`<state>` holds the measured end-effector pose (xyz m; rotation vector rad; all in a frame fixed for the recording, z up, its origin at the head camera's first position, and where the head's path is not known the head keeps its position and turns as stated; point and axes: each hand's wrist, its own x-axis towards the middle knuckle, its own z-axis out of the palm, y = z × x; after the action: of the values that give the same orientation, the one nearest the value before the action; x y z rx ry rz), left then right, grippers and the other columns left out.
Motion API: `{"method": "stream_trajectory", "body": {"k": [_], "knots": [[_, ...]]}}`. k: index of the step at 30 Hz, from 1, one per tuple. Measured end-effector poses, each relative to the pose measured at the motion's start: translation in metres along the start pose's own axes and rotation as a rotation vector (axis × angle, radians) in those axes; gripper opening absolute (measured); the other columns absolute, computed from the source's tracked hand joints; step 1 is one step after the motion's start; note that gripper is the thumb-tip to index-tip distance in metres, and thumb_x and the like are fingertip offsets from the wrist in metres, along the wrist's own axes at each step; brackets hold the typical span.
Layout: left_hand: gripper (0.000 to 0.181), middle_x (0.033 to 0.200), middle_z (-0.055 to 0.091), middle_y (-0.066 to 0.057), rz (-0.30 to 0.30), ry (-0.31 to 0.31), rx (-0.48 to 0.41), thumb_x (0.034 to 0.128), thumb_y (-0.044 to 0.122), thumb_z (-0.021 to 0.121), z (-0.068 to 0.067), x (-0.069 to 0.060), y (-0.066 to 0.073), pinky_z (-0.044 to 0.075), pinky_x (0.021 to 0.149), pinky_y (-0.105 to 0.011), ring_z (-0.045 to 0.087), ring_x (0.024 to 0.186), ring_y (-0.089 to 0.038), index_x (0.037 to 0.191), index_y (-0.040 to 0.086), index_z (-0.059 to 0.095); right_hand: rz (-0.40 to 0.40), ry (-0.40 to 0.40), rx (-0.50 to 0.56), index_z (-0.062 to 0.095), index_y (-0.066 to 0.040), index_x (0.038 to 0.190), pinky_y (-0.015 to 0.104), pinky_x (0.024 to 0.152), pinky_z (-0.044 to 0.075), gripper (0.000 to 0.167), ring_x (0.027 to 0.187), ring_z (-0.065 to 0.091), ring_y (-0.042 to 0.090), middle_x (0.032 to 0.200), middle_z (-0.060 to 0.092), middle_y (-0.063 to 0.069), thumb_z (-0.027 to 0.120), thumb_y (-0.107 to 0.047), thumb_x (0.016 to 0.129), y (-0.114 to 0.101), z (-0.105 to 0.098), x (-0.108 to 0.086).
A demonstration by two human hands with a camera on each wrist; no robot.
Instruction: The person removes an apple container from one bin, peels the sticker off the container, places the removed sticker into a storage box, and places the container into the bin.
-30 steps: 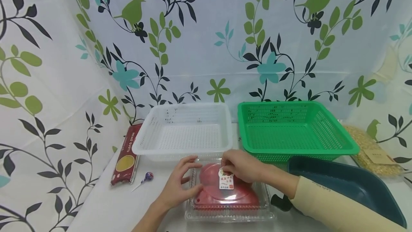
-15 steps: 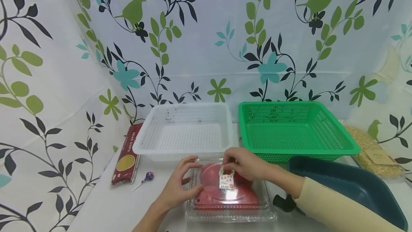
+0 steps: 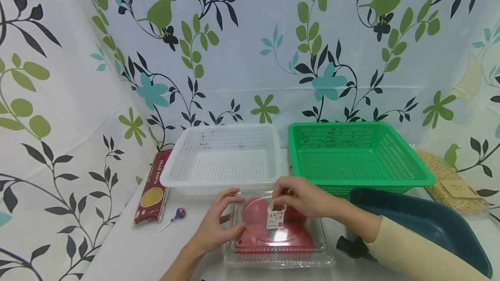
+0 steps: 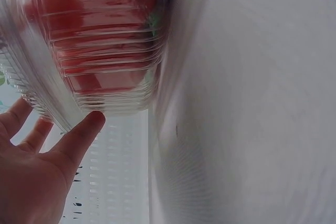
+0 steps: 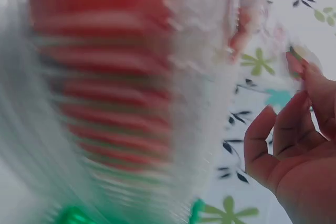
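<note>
A clear plastic container (image 3: 279, 260) of red fruit stands at the near middle, its lid down. The left hand (image 3: 215, 229) touches its left side with spread fingers and thumb; the left wrist view shows this hand (image 4: 42, 166) at the container's rim (image 4: 50, 85). Over the lid, the right hand (image 3: 304, 196) pinches the top of a white label (image 3: 275, 218), which is tilted. How much of the label still touches the lid cannot be told. In the right wrist view, the right hand (image 5: 299, 145) has thumb and index together beside the blurred container (image 5: 115, 77).
Behind are a white basket (image 3: 218, 183) and a green basket (image 3: 363, 182). A dark blue pan (image 3: 422, 220) with a black handle (image 3: 353, 247) lies right, near a bag of yellow grains (image 3: 455, 185). A red packet (image 3: 154, 190) and a lollipop (image 3: 179, 213) lie left.
The right hand has moved slightly right and the label's top has lifted and tilted with it. The black handle has shifted a little right. The left hand has stayed in place.
</note>
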<state>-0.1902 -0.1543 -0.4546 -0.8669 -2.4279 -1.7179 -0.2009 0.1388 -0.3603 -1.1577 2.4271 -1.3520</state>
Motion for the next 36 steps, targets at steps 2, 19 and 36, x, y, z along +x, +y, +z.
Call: {"method": "stream_trajectory", "body": {"k": [2, 19, 36], "knots": [[0.052, 0.153, 0.039, -0.009, 0.008, 0.001, 0.000, 0.0829, 0.021, 0.082, 0.000, 0.000, 0.000, 0.050, 0.089, -0.068, 0.037, 0.138, -0.044, 0.130, 0.011, 0.062, -0.005, 0.026, 0.006, 0.062, -0.009, 0.096, 0.034, 0.077, 0.059, 0.005, 0.084, 0.066, 0.014, 0.091, 0.067, -0.003, 0.065, -0.006, 0.098, -0.004, -0.008, -0.001], [0.050, 0.154, 0.037, -0.015, 0.016, -0.006, 0.002, 0.0839, 0.020, 0.081, -0.001, 0.000, -0.002, 0.050, 0.089, -0.067, 0.037, 0.138, -0.046, 0.130, 0.010, 0.062, 0.033, 0.063, 0.006, 0.066, -0.008, 0.100, 0.035, 0.076, 0.059, 0.004, 0.084, 0.067, 0.021, 0.092, 0.068, 0.002, 0.062, -0.005, 0.100, -0.011, -0.057, -0.028], [0.049, 0.154, 0.037, -0.011, 0.000, -0.015, -0.015, 0.0848, 0.020, 0.080, -0.001, 0.000, -0.001, 0.048, 0.091, -0.068, 0.035, 0.139, -0.045, 0.130, 0.018, 0.062, 0.140, 0.022, 0.013, 0.067, -0.006, 0.105, 0.032, 0.071, 0.057, 0.012, 0.082, 0.066, 0.019, 0.092, 0.070, 0.003, 0.055, -0.005, 0.103, 0.032, -0.092, -0.110]]}}
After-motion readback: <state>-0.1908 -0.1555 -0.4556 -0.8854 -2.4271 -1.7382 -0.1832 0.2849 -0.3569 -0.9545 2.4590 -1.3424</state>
